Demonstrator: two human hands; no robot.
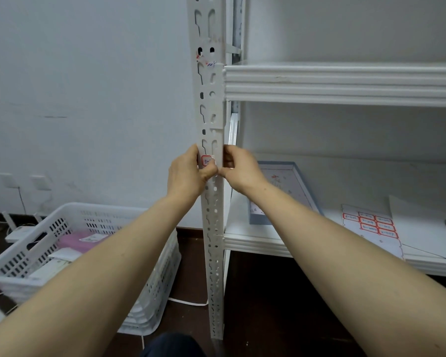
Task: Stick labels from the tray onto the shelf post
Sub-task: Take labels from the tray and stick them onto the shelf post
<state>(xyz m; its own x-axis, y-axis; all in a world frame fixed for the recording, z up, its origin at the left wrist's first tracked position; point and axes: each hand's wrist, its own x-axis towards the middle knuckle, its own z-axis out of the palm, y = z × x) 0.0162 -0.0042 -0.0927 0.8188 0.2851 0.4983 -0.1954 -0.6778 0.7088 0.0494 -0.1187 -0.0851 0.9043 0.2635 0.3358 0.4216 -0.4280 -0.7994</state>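
Two hands (188,173) (242,168), one label (206,161), one post (220,119), one basket (101,208).

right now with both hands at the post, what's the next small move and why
Probably rub a thumb across the label to press it flat: it sits on the shelf post between the left hand and right hand, and its right edge is unclear.

A small white label with a rounded red border (206,161) sat flat on the front of the upright white perforated metal shelf post (211,215). A white sheet of matching red-bordered labels (371,224) lay flat on the lower shelf board (255,244), right of a shallow blue-grey tray (258,219).
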